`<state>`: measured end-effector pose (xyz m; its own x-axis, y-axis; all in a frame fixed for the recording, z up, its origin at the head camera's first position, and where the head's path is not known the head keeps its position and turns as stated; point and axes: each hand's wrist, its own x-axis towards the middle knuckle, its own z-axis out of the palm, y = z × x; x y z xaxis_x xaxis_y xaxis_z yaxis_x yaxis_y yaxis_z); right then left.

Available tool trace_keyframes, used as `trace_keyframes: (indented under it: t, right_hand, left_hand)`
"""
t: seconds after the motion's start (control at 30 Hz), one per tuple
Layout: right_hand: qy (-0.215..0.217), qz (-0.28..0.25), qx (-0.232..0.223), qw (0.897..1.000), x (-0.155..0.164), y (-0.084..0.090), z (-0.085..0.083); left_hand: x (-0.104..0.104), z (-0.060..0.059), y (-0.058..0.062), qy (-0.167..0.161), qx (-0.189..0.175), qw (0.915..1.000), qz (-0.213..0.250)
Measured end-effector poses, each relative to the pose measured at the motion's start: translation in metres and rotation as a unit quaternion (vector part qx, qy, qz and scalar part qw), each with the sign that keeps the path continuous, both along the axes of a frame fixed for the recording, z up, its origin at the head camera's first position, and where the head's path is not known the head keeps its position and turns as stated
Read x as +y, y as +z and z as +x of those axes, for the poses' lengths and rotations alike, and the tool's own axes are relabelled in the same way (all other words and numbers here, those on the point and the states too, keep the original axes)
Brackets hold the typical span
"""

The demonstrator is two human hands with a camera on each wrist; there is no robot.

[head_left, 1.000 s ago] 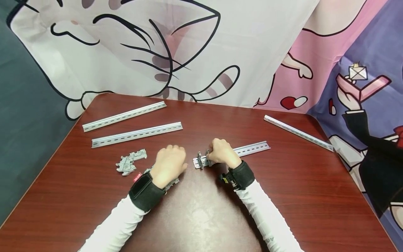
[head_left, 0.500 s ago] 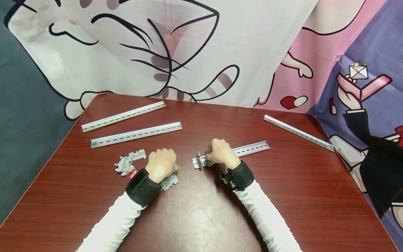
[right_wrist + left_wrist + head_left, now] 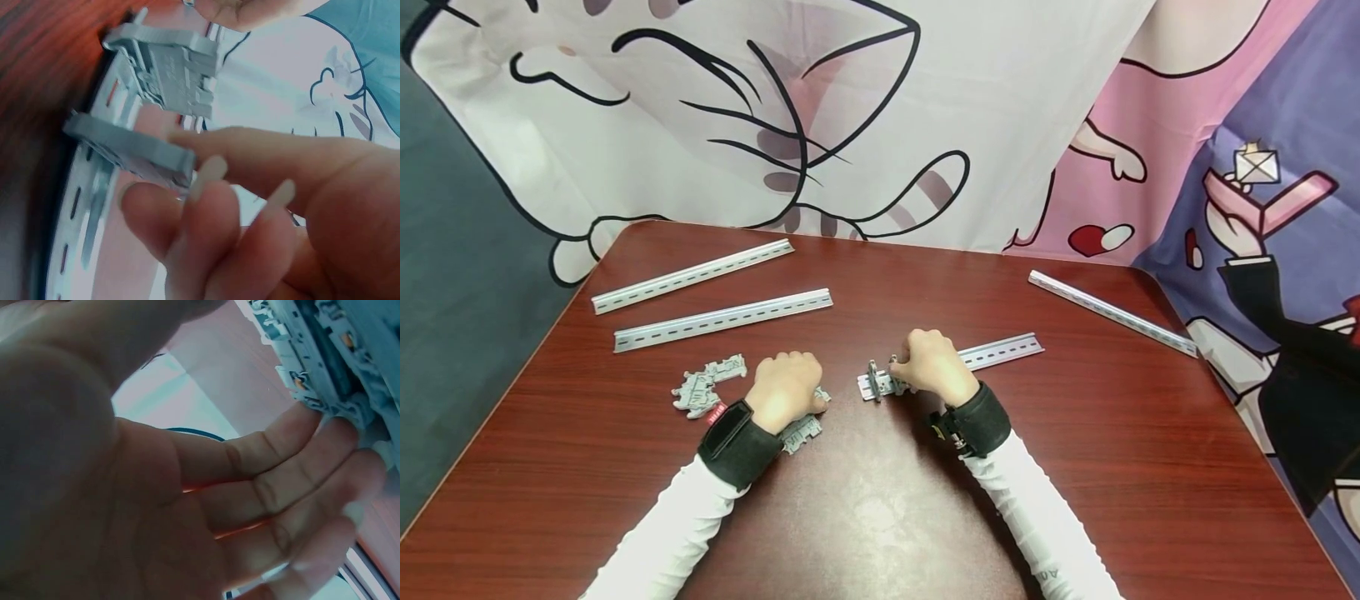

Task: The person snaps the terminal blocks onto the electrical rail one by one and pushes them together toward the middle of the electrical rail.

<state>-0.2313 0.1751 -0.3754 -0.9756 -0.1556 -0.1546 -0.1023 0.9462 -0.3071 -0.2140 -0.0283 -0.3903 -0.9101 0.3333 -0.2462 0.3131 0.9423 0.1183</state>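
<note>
My left hand is palm down over a row of grey terminal blocks on the table. In the left wrist view its curled fingertips meet the end of the blocks; the thumb tip is out of that frame. My right hand is at the near-left part of a slotted metal DIN rail. It pinches a thin grey terminal block that stands on the rail, thumb and fingers at its outer end. Another terminal block stands upright on the rail beside it, apart from the fingers.
Two more DIN rails lie at the back left, and a single rail lies slanted at the right edge. A cluster of grey terminal blocks sits left of my left hand. A printed cloth hangs behind the table.
My left hand has moved left and down onto the row of terminal blocks, and has stayed there over the last half second. The right hand keeps its place on the rail.
</note>
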Motion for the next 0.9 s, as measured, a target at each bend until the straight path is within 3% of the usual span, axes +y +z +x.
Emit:
trace_keyframes:
  t: [0.17, 0.3, 0.4, 0.6, 0.7, 0.8, 0.9]
  right_hand:
    - [-0.006, -0.008, 0.013, 1.000, 0.006, 0.005, 0.000]
    - [-0.019, -0.012, 0.038, 0.999, 0.009, 0.009, -0.001]
    - [-0.023, -0.027, 0.060, 0.998, 0.011, 0.013, -0.001]
    - [0.005, -0.102, 0.120, 0.988, 0.009, 0.015, -0.001]
    - [0.028, -0.154, 0.133, 0.979, 0.008, 0.015, -0.002]
    - [0.045, -0.203, 0.113, 0.972, 0.006, 0.015, -0.002]
    - [0.065, -0.220, 0.090, 0.969, 0.003, 0.015, -0.001]
  left_hand:
    - [0.001, -0.002, -0.001, -0.024, 0.042, 0.9988, 0.009]
    - [0.002, -0.001, -0.002, -0.036, 0.106, 0.9931, 0.035]
    - [0.005, -0.001, -0.003, -0.045, 0.172, 0.9824, 0.056]
    - [0.008, -0.001, -0.003, -0.064, 0.286, 0.9509, 0.100]
    - [0.011, -0.003, -0.002, -0.070, 0.307, 0.9405, 0.126]
    - [0.013, -0.004, -0.001, -0.080, 0.320, 0.9328, 0.146]
    - [0.015, -0.004, -0.001, -0.091, 0.325, 0.9284, 0.156]
